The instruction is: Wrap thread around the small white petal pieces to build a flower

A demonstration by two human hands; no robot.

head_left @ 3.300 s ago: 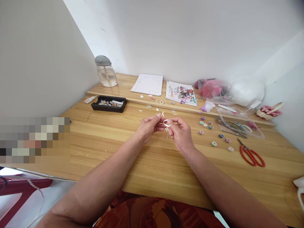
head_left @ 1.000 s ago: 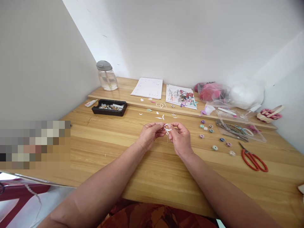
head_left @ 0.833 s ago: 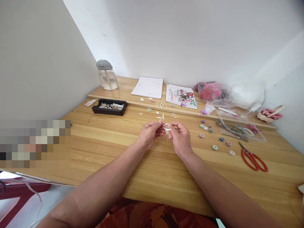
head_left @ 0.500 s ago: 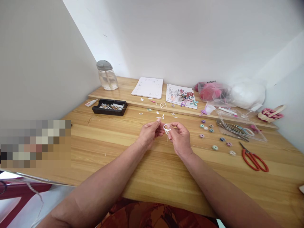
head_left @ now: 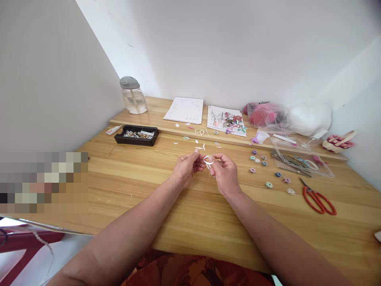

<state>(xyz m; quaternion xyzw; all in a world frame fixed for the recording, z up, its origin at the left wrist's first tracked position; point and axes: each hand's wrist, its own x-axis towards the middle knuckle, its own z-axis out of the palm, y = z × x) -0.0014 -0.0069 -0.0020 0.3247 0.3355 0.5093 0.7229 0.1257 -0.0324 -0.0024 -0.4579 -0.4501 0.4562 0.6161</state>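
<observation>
My right hand (head_left: pixel 224 173) pinches a white leaf-shaped loop (head_left: pixel 206 159) between thumb and fingers. A fine thread seems to trail below it. Close on the other side, my left hand (head_left: pixel 186 169) is closed with thumb and fingertips together; whatever it grips is too small to make out. Just beyond the fingertips lie small white cut pieces (head_left: pixel 204 147), a green-edged leaf shape (head_left: pixel 186 138) and a white flower outline (head_left: pixel 199 132). Bobbins of coloured thread (head_left: pixel 269 185) are scattered to the right of my right hand.
Orange-handled scissors (head_left: pixel 320 200) lie at the right. A black bead tray (head_left: pixel 137 139), a glue tube (head_left: pixel 113 130) and a water bottle (head_left: pixel 133 97) stand at the left. Papers (head_left: pixel 184 110), a small basket (head_left: pixel 337 143) and a clear tool case (head_left: pixel 326 171) sit further back.
The view has shifted very slightly. Both hands keep nearly the same pose, and the white loop stays in the right hand.
</observation>
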